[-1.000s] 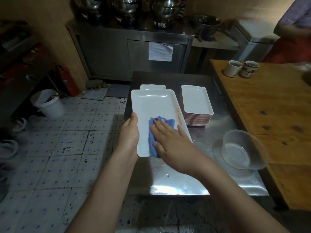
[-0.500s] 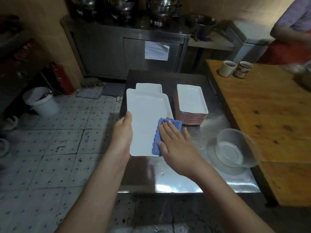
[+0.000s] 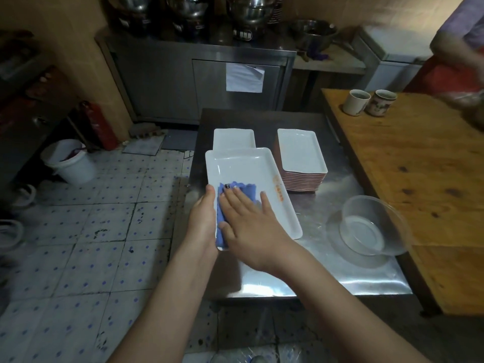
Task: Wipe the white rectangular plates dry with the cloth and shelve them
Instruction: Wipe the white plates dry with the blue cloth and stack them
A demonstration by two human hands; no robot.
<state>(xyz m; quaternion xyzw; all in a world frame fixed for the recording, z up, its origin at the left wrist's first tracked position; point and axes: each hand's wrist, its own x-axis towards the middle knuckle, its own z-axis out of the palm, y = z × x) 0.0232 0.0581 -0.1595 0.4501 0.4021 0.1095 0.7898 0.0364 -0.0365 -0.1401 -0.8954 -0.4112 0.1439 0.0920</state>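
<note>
A white rectangular plate [image 3: 248, 169] with an orange mark on its right rim is held over the steel table. My left hand [image 3: 203, 218] grips its near left edge, thumb on the rim. My right hand [image 3: 251, 226] lies flat with straight fingers on a blue cloth [image 3: 235, 191], pressing it onto the plate's near left part. Behind it lies another white plate [image 3: 234, 138]. To the right stands a stack of white plates with red sides [image 3: 301, 158].
The steel table [image 3: 314, 271] carries a clear plastic bowl [image 3: 372, 226] at its right. A wooden table [image 3: 424, 179] with two mugs [image 3: 369, 102] adjoins it. A white bucket [image 3: 69, 161] stands on the tiled floor at the left. A person's arm [image 3: 461, 51] is at the far right.
My right hand has slid the cloth from the plate's right edge across to its left side. The plate shows its inside face again.
</note>
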